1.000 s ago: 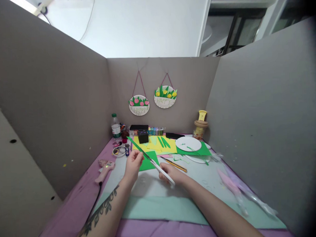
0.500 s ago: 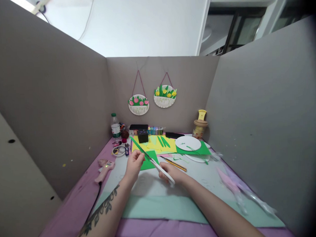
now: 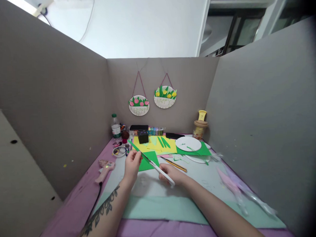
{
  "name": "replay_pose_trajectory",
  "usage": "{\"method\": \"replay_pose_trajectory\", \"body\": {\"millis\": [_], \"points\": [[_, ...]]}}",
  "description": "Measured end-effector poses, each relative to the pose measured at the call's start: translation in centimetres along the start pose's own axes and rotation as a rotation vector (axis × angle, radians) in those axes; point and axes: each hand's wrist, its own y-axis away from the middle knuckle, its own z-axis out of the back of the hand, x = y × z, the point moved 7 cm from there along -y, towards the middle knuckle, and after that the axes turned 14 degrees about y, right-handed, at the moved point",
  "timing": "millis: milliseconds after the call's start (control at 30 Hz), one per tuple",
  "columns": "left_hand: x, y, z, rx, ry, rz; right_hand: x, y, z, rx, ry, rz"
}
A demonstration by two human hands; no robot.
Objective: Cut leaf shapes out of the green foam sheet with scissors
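My left hand (image 3: 132,165) pinches a narrow green paper strip (image 3: 134,146) that points up and to the left. My right hand (image 3: 172,174) is closed round white-handled scissors (image 3: 160,171), whose blades reach the strip near my left fingers. Both hands hover over a pale cutting mat (image 3: 160,187). A green paper sheet (image 3: 148,161) lies flat just behind them.
A pink glue gun (image 3: 105,168) lies at the left. Pencils (image 3: 174,164), a white paper plate (image 3: 188,143), yellow and green paper, a bottle (image 3: 116,127) and a yellow jar (image 3: 200,127) stand farther back. Grey cardboard walls enclose the desk; two decorated plates hang on the far one.
The green strip and scissors have shifted slightly between frames; both hands stay in nearly the same place.
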Motion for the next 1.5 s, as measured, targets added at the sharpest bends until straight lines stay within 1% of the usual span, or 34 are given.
{"method": "replay_pose_trajectory", "body": {"millis": [67,167,533,800,1033,1200,1367,1500], "points": [[0.0,-0.1,0.3,-0.025,0.005,-0.001,-0.1,-0.1,-0.1,0.005,-0.009,0.003],[0.1,-0.1,0.4,-0.027,0.000,-0.002,-0.4,-0.2,-0.2,0.007,-0.028,0.012],[0.1,0.0,0.2,0.044,-0.054,-0.034,0.2,0.1,-0.3,0.022,-0.062,0.017],[-0.1,0.1,0.0,0.054,-0.045,-0.034,0.1,0.0,-0.3,0.031,-0.059,0.008],[0.6,0.1,-0.2,0.095,-0.048,-0.006,0.1,0.0,-0.1,0.037,-0.033,0.058],[0.6,0.2,-0.3,0.087,-0.032,0.015,-0.4,-0.3,-0.3,0.043,-0.030,0.049],[0.2,0.3,-0.6,0.080,-0.012,0.035,-0.4,-0.3,-0.2,0.014,-0.059,0.062],[-0.1,0.1,-0.1,0.013,-0.005,0.028,-0.6,-0.4,-0.4,0.029,-0.093,0.063]]}}
